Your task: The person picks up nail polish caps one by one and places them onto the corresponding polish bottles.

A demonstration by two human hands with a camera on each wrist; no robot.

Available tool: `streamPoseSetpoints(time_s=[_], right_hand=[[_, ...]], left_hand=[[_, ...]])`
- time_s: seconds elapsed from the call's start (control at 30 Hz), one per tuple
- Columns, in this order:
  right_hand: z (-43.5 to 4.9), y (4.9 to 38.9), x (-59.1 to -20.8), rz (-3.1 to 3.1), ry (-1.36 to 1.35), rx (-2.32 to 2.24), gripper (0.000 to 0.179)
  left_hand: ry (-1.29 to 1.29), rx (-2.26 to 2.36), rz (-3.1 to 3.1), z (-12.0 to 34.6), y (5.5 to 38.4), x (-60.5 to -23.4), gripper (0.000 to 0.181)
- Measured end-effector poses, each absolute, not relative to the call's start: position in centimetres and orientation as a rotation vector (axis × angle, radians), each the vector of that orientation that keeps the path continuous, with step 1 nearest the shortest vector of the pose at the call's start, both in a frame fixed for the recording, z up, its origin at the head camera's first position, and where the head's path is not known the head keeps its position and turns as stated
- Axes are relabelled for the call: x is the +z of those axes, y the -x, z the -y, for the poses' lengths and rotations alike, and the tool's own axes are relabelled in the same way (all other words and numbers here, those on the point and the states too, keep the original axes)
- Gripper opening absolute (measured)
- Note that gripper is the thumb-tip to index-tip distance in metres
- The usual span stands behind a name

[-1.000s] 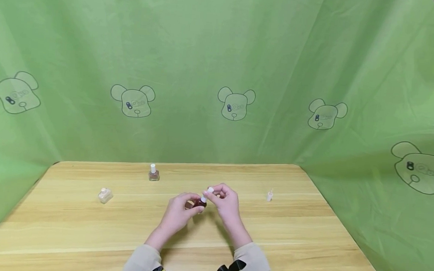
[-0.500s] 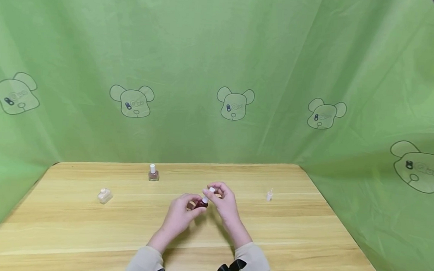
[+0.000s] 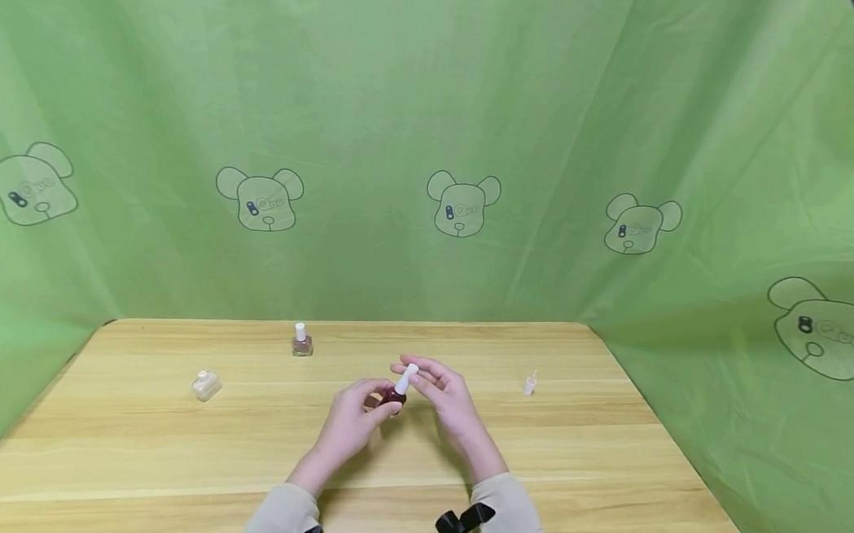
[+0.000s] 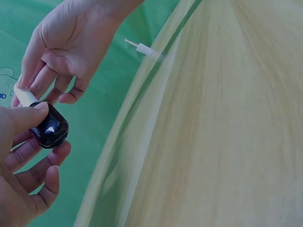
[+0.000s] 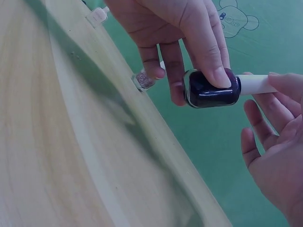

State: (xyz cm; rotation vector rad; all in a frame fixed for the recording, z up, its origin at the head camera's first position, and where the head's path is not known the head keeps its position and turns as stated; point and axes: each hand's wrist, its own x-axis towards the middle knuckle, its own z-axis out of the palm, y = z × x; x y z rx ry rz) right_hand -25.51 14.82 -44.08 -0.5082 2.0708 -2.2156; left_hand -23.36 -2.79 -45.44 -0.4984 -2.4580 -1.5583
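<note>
My left hand (image 3: 347,421) holds a small bottle of dark red nail polish (image 5: 208,94) by its glass body, thumb on one side and fingers on the other. The long white cap (image 5: 255,84) sits on the bottle's neck and slants up to the right in the head view. With thumb and index finger, my right hand (image 3: 454,404) pinches the cap near its end, its other fingers spread loosely. Both hands are above the wooden table (image 3: 165,462), near its middle.
A mauve nail polish bottle (image 3: 302,345) with a white cap stands toward the back. At the left is a pale, capless bottle (image 3: 207,386). A white brush cap (image 3: 530,385) stands brush up at the right. Green curtain (image 3: 367,279) surrounds the table's back and sides.
The white cap has come down against the bottle's neck, where a gap showed a second ago. My right hand's fingers have loosened and straightened around the cap.
</note>
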Motion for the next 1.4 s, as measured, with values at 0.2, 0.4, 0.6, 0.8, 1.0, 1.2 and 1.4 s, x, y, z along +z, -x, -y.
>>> streamPoseSetpoints(time_s=[0.2,0.4,0.6,0.8,1.0,1.2,1.4], right_hand=[[-14.8,25.6,-44.0,-2.097,0.469,-2.226,0.038],[-14.6,25.7,-44.0,-2.16,0.318,-2.274,0.034],[-14.2,25.7,-44.1,-2.289,0.188,-2.309,0.027],[-13.5,25.5,-43.9,-2.424,0.034,-2.325,0.021],[-12.9,25.2,-44.0,-2.415,-0.035,-2.415,0.024],[-12.8,25.2,-43.9,-2.43,0.004,-2.386,0.027],[-13.5,25.5,-44.2,-2.362,0.153,-2.264,0.028]], left_hand=[[0.49,-1.57,2.469,2.8,23.4,-45.4,0.027],[0.5,-1.563,2.458,2.7,23.3,-45.4,0.026],[0.501,-1.519,2.454,2.6,23.3,-45.5,0.025],[0.525,-1.474,2.451,2.4,23.2,-45.6,0.026],[0.504,-1.403,2.465,2.1,23.0,-45.6,0.027],[0.48,-1.42,2.463,1.9,22.9,-45.6,0.026],[0.496,-1.501,2.45,2.2,23.2,-45.8,0.027]])
